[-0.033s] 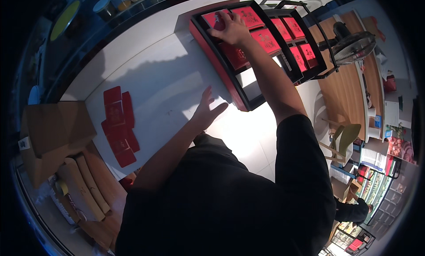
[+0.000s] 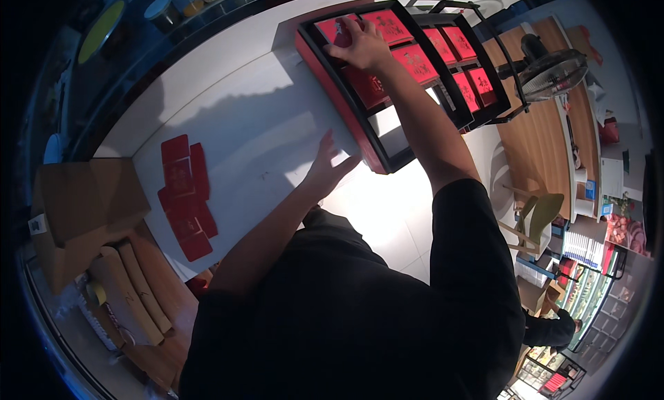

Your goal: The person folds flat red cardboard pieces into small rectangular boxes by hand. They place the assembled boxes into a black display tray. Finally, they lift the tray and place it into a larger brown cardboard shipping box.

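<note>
Head view: right hand at the gift box's far-left corner, left hand near its closest corner

We see the black-rimmed gift box [image 2: 395,162] on the right part of the white tabletop [image 2: 256,192], its long axis slanting from far left to near right. Red packets [image 2: 418,62] with dark lettering fill its far and middle compartments; a white-faced section [image 2: 389,126] shows at the near end.

Our right hand [image 2: 361,46] is directly over the far-left compartment, thumb and fingers bent around something dark red there. We cannot tell whether they pinch it or merely rest on it, since the hand partly covers it. Our right forearm crosses above the box's near right side.

Our left hand [image 2: 326,168] holds nothing we can see, its thumb spread well apart from the fingers. It is just left of the box's near corner, thumb pointing that way; we cannot tell whether the tip touches. The box lies to its right and beyond it, so the right hand is nearer the far packets, the left nearer the closest corner.

A group of dark red packets [image 2: 183,182] lies well apart at the tabletop's left, nearer the left hand. A second black tray [image 2: 494,113] stands just right of the box.
</note>
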A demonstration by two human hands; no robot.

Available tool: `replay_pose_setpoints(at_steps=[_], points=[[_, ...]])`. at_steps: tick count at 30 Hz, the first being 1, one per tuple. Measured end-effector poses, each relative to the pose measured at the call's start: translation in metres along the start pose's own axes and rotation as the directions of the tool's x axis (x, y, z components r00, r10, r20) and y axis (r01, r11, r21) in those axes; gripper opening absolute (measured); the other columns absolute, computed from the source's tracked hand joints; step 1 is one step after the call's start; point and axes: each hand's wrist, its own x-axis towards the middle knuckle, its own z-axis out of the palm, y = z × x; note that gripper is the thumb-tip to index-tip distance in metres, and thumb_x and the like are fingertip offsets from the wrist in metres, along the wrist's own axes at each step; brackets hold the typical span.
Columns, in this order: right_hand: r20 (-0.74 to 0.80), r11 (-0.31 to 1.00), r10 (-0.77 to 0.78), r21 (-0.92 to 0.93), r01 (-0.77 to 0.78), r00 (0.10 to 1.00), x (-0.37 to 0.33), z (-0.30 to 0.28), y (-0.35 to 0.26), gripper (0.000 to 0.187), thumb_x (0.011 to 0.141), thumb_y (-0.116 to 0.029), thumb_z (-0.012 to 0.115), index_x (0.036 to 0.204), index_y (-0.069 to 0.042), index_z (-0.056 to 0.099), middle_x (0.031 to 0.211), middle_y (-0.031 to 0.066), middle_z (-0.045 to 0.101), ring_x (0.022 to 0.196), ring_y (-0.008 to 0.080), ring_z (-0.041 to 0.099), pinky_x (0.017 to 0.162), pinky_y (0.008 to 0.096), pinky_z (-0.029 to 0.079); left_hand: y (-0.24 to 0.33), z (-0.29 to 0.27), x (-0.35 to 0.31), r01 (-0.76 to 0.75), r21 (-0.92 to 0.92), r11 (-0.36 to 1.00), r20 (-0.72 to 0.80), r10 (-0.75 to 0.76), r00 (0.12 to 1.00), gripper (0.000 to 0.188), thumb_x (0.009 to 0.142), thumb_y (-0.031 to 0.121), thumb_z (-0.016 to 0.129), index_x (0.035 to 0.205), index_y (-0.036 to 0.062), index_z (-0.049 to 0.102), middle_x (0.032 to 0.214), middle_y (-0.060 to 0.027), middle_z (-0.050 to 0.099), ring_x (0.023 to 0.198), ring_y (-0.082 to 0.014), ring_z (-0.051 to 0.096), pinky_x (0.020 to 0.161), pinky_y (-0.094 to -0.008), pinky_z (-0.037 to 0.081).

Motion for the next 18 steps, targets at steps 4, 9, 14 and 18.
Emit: replay_pose_setpoints(at_steps=[4,9,14,18], points=[[0.005,0.998,-0.02,-0.06,0.02,1.0,-0.003,0.004,-0.001,0.092,0.066,-0.069,0.06,0.14,-0.021,0.033,0.138,0.0246,0.029,0.126,0.0415,0.033,0.104,0.0468,0.029,-0.005,0.021,0.033,-0.11,-0.003,0.994,-0.031,0.11,0.993,0.102,0.08,0.037,0.069,0.145,0.0116,-0.006,0.145,-0.0258,0.016,0.13,-0.0349,0.031,0.103,-0.0433,0.031],[0.004,0.973,-0.037,-0.228,0.037,0.999,-0.013,0.01,-0.005,0.088,0.072,-0.07,0.052,0.142,-0.022,0.027,0.138,0.025,0.028,0.127,0.0409,0.032,0.102,0.0496,0.03,0.006,0.032,0.033,-0.109,-0.323,0.94,0.059,0.134,0.989,0.104,0.081,0.035,0.069,0.143,0.0073,-0.009,0.141,-0.0192,0.023,0.128,-0.0323,0.032,0.103,-0.0417,0.031],[0.029,0.944,-0.067,-0.321,0.073,0.997,-0.004,0.006,-0.01,0.082,0.079,-0.068,0.043,0.143,-0.019,0.026,0.146,0.0229,0.019,0.134,0.0388,0.023,0.108,0.0495,0.02,-0.008,0.036,0.044,-0.123,-0.317,0.94,-0.003,0.129,0.992,0.11,0.079,0.031,0.071,0.142,0.0038,-0.015,0.135,-0.0153,0.033,0.122,-0.0283,0.039,0.101,-0.0384,0.033],[0.047,0.955,-0.224,-0.188,0.229,0.973,0.013,0.017,-0.004,0.071,0.089,-0.06,0.034,0.144,-0.017,0.024,0.15,0.0184,0.011,0.139,0.0339,0.012,0.111,0.0487,0.012,-0.002,0.042,0.043,-0.054,-0.425,0.904,0.028,0.072,0.997,0.113,0.078,0.032,0.072,0.141,0.0028,-0.017,0.131,-0.0152,0.039,0.121,-0.0259,0.04,0.1,-0.0372,0.034]])
